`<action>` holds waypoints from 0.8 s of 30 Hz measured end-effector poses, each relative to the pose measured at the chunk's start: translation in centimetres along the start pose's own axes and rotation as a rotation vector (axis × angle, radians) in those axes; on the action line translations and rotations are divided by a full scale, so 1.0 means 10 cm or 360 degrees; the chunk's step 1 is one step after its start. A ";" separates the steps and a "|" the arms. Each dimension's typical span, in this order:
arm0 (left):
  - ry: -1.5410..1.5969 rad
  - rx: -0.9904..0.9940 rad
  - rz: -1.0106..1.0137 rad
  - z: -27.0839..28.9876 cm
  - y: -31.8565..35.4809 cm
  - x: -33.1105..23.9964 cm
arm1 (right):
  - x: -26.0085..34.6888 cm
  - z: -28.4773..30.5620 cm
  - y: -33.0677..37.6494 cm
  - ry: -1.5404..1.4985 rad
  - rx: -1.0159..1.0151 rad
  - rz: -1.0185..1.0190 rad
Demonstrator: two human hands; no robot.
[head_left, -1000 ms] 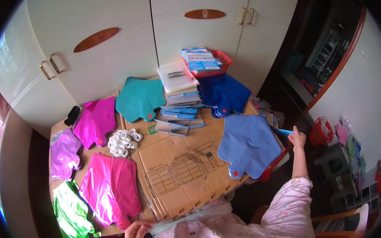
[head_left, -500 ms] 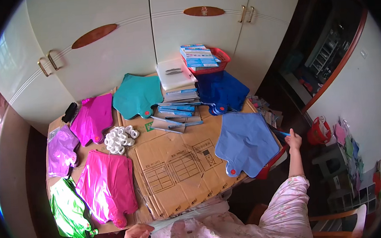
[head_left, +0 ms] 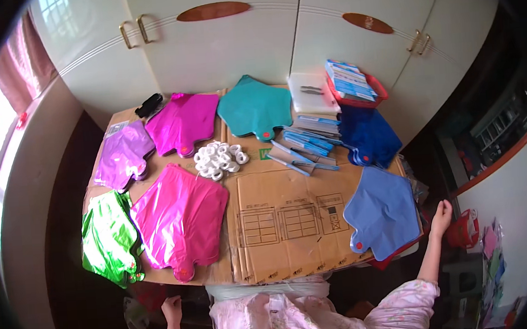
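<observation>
Pale-blue foil (head_left: 382, 211) reaches the cardboard (head_left: 278, 191) edge; curled right hand (head_left: 443, 216) and left hand (head_left: 171, 307) sit beyond gaps, grasps unclear.

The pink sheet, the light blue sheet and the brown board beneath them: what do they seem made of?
Pink sheet: probably thin foil or plastic film, glossy, from its bright streaks and creases.
Light blue sheet: perhaps film too, though its softer sheen leaves that open.
Brown board: apparently cardboard, matte, with printed grids and a seam.
</observation>
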State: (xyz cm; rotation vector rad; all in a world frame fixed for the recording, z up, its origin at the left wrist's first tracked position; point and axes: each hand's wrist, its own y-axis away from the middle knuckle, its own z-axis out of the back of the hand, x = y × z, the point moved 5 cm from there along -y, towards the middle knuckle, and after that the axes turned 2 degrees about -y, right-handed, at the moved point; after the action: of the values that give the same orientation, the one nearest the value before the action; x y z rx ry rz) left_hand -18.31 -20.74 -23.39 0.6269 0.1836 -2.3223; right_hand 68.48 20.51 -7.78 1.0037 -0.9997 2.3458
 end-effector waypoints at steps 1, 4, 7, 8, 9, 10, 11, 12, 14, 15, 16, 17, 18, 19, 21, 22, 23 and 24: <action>-0.0127 -0.0023 0.0078 -0.10 0.14 0.32 | 0.78 -0.10 0.18 -0.0142 0.0060 0.0126; -0.0184 0.0014 0.0334 -0.45 0.19 0.70 | 2.12 -0.16 0.82 -0.0331 0.0486 0.0469; -0.0268 0.0027 0.0726 -0.63 0.22 1.02 | 3.11 -0.48 1.74 -0.0342 0.1193 0.0725; -0.0311 0.0094 0.0761 -0.69 0.24 1.05 | 3.46 -0.54 2.06 -0.0228 0.1387 0.1015; -0.0353 0.0166 0.0787 -0.75 0.24 1.05 | 3.61 -0.64 2.34 -0.0220 0.1470 0.1198; -0.0397 0.0236 0.0814 -0.79 0.22 1.07 | 3.70 -0.73 2.59 -0.0214 0.1552 0.1382; -0.0721 0.0631 0.0787 -0.90 0.22 1.09 | 3.76 -0.83 2.81 -0.0065 0.1624 0.1536; -0.0805 0.0772 0.0637 -0.93 0.13 1.03 | 3.74 -0.88 2.96 0.0108 0.1662 0.1662; -0.0927 0.0821 0.0129 -0.89 0.03 0.89 | 3.64 -0.92 3.15 0.0153 0.1735 0.1667; -0.0962 0.0785 -0.0072 -0.83 0.05 0.84 | 3.65 -0.90 3.21 0.0143 0.1740 0.1685; -0.0972 0.0766 -0.0209 -0.82 0.04 0.82 | 3.66 -0.85 3.26 0.0152 0.1741 0.1698; -0.0975 0.0754 -0.0321 -0.80 0.04 0.82 | 3.69 -0.78 3.30 0.0168 0.1769 0.1722; -0.0976 0.0779 -0.0417 -0.83 0.03 0.82 | 3.67 -0.71 3.33 0.0119 0.1795 0.1763; -0.0977 0.0802 -0.0515 -0.90 0.02 0.90 | 3.65 -0.65 3.36 0.0071 0.1818 0.1799; -0.0994 0.0838 -0.0625 -0.96 0.22 1.34 | 3.67 -0.63 3.39 -0.0003 0.1866 0.1827; -0.0997 0.0863 -0.0693 -0.99 0.29 1.45 | 3.66 -0.66 3.38 0.0011 0.1886 0.1831; -0.0997 0.0895 -0.0804 -1.05 0.25 1.51 | 3.64 -0.66 3.35 0.0053 0.1885 0.1808; -0.1005 0.0949 -0.0771 -0.99 0.33 1.47 | 3.65 -0.68 3.35 0.0062 0.1898 0.1831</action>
State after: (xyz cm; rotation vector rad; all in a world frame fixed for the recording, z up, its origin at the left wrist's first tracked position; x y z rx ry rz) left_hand -21.48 -29.11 -38.99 0.0805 -0.7474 -2.9341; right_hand 21.36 6.19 0.78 0.7112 0.1091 4.0768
